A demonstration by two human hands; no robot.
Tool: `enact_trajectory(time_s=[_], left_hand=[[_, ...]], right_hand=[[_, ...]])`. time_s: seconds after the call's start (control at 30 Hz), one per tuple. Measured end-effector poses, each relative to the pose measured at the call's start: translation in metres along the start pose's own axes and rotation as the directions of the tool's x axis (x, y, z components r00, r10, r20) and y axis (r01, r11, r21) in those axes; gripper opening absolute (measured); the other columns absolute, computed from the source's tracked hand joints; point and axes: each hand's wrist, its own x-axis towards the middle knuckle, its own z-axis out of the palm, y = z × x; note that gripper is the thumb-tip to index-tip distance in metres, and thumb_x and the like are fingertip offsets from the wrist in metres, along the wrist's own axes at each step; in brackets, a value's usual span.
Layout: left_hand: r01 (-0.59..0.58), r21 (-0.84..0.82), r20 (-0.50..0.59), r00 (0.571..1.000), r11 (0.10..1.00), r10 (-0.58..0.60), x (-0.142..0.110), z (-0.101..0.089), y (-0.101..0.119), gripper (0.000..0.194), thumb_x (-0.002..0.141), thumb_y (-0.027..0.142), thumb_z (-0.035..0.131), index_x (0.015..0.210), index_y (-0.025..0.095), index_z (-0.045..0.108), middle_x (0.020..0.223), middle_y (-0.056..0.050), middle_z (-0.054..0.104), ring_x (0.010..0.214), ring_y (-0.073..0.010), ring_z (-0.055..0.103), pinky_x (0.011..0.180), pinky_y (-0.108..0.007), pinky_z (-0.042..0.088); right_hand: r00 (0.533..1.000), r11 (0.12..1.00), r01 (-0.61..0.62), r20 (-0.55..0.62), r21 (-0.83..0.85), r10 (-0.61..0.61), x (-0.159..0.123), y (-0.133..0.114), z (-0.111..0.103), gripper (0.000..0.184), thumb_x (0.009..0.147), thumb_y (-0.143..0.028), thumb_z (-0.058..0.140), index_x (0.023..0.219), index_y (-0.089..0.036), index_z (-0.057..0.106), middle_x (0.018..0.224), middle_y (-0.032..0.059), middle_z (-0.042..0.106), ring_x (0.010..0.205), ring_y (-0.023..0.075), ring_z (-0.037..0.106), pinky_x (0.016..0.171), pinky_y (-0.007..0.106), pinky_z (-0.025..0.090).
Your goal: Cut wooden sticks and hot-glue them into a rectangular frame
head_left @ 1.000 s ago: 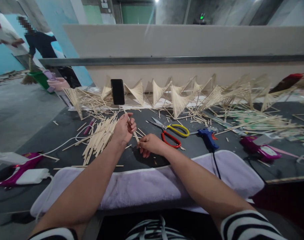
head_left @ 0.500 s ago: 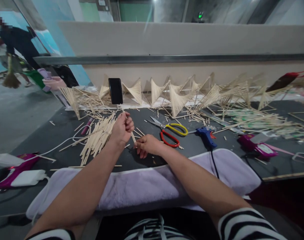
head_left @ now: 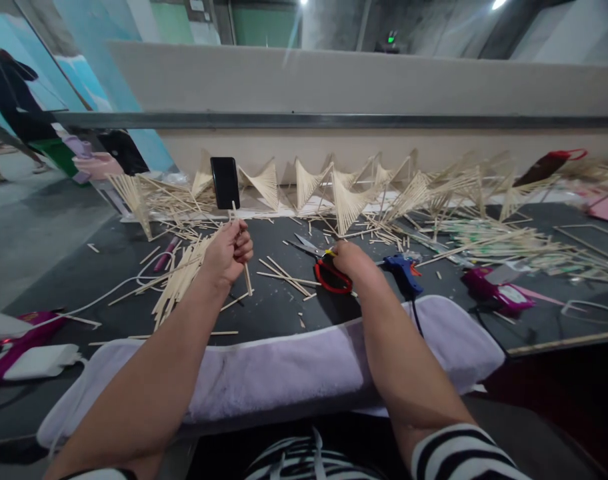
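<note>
My left hand [head_left: 233, 248] is closed around a few thin wooden sticks [head_left: 248, 279], whose ends stick out above and below the fist. To the right, my right hand [head_left: 350, 259] grips the scissors [head_left: 333, 277] at the yellow handle, which it mostly covers. The red handle shows below the hand, and the blades point left, slightly apart. Beside my left hand lies a pile of cut sticks [head_left: 181, 277]. Loose sticks [head_left: 287, 275] cross each other on the dark table between my hands.
Fan-shaped stick structures [head_left: 351, 193] line the back, with a black phone [head_left: 225, 183] standing before them. A blue glue gun [head_left: 404, 273] lies right of the scissors. A lilac towel [head_left: 284, 367] covers the front edge. Magenta devices [head_left: 499, 290] and a pink tumbler [head_left: 97, 167] stand about.
My right hand has left the lower ends of the sticks and moved right onto the scissors. My left hand still holds the sticks. The view has shifted slightly.
</note>
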Motion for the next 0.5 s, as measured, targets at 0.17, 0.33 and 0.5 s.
enact_trajectory(time_s=[0.17, 0.33, 0.5], left_hand=[[0.028, 0.065, 0.045, 0.999, 0.998, -0.031, -0.0027, 0.0027, 0.0007, 0.013, 0.079, 0.029, 0.054, 0.076, 0.018, 0.048, 0.046, 0.009, 0.028, 0.032, -0.0022, 0.021, 0.033, -0.014, 0.012], [0.035, 0.105, 0.051, 0.998, 0.994, -0.040, -0.0048, 0.0053, 0.0009, 0.015, 0.079, 0.031, 0.055, 0.076, 0.018, 0.048, 0.046, 0.009, 0.029, 0.031, -0.0017, 0.022, 0.033, -0.013, 0.013], [0.021, 0.142, 0.048, 0.998, 0.990, -0.028, -0.0057, 0.0060, 0.0009, 0.016, 0.079, 0.032, 0.055, 0.076, 0.018, 0.049, 0.045, 0.009, 0.029, 0.031, -0.0015, 0.023, 0.034, -0.013, 0.014]], right_hand=[[0.998, 0.999, -0.035, 0.044, -0.030, 0.036, 0.0044, -0.0002, 0.0023, 0.028, 0.070, -0.018, 0.054, 0.096, -0.014, 0.064, 0.098, 0.0162, 0.064, 0.093, 0.0237, 0.060, 0.071, 0.026, 0.044], [1.000, 0.999, -0.021, -0.022, 0.029, 0.021, 0.0042, 0.0024, -0.0025, 0.027, 0.069, -0.016, 0.053, 0.093, -0.014, 0.065, 0.097, 0.0160, 0.065, 0.091, 0.0235, 0.061, 0.071, 0.028, 0.043], [0.982, 0.934, 0.111, -0.179, 0.341, -0.052, 0.0064, 0.0026, -0.0071, 0.018, 0.068, -0.018, 0.054, 0.083, -0.014, 0.064, 0.086, 0.0092, 0.065, 0.082, 0.0191, 0.059, 0.069, 0.027, 0.043]])
